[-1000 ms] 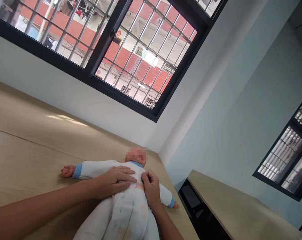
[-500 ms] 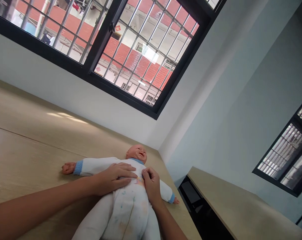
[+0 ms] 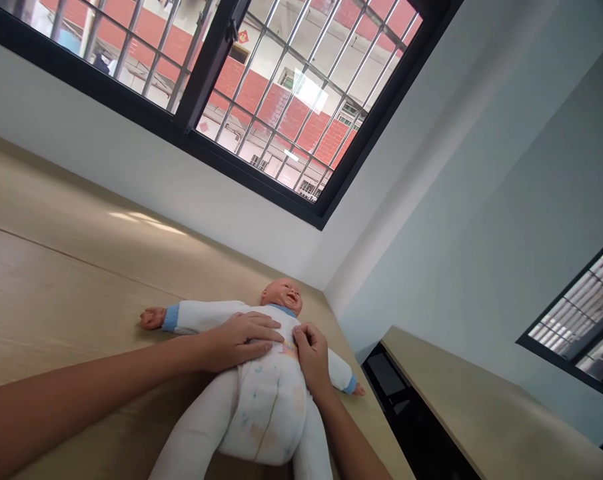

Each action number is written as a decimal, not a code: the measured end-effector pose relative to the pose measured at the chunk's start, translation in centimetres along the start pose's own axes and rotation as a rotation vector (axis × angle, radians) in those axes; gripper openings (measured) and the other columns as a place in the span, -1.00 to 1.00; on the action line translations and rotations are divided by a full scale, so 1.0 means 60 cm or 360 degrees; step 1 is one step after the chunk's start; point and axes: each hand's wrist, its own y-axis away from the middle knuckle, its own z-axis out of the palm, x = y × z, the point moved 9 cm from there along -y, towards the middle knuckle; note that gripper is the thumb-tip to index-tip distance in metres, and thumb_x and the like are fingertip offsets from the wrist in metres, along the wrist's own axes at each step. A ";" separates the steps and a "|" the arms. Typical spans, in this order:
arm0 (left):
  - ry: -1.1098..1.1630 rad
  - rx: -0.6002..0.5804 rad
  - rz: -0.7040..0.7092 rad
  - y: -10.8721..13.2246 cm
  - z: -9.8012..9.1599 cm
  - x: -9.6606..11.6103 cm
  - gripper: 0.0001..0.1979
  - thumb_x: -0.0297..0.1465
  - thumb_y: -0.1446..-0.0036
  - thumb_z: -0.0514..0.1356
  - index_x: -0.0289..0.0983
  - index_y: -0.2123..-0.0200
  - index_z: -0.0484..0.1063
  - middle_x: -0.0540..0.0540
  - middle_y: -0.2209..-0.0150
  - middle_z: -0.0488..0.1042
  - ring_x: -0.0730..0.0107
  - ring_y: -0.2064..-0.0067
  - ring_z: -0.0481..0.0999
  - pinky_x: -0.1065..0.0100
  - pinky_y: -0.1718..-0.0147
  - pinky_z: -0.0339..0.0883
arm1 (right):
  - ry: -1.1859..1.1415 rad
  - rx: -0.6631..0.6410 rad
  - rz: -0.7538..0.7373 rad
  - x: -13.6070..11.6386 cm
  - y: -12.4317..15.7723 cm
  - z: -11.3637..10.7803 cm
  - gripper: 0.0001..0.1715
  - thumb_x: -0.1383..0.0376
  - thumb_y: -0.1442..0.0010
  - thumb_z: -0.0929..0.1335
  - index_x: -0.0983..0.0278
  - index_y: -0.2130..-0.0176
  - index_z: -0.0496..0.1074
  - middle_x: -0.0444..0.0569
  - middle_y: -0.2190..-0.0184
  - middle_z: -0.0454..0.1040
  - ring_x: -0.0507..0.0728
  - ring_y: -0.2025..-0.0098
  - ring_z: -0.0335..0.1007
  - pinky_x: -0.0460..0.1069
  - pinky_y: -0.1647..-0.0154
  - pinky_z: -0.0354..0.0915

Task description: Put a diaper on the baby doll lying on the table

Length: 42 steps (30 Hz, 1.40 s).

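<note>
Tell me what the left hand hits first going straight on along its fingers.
Probably the right hand, across the doll's chest from the left hand; depth is unclear.

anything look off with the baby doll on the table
Yes: the baby doll's white suit looks soiled. Blue-green specks and a long brownish streak mark its lower belly, standing out against the pale cloth.

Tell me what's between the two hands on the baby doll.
The white suit of the baby doll, with a coloured patch, lies between the left hand and right hand, in the head view.
</note>
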 end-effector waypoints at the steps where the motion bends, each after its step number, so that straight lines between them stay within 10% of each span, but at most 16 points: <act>1: 0.0013 0.0012 -0.0004 0.000 -0.001 0.000 -0.58 -0.03 -0.46 0.08 0.11 -0.23 0.58 0.03 -0.37 0.47 0.04 -0.41 0.36 0.03 -0.47 0.02 | 0.0004 0.0003 -0.0004 0.000 0.000 -0.001 -0.55 0.00 -0.26 0.35 0.21 0.51 0.30 -0.18 0.53 0.24 0.09 0.40 0.15 0.00 0.32 0.15; 42: -0.0130 -0.0043 0.0072 -0.006 0.009 -0.006 -0.54 -0.16 -0.51 0.04 -0.18 -0.27 0.54 -0.06 -0.34 0.51 0.02 -0.40 0.35 0.07 -0.44 0.09 | -0.0041 -0.0056 0.0013 0.009 0.000 0.002 -0.63 0.09 -0.29 0.35 0.22 0.47 0.31 -0.19 0.51 0.22 0.07 0.40 0.11 -0.01 0.34 0.10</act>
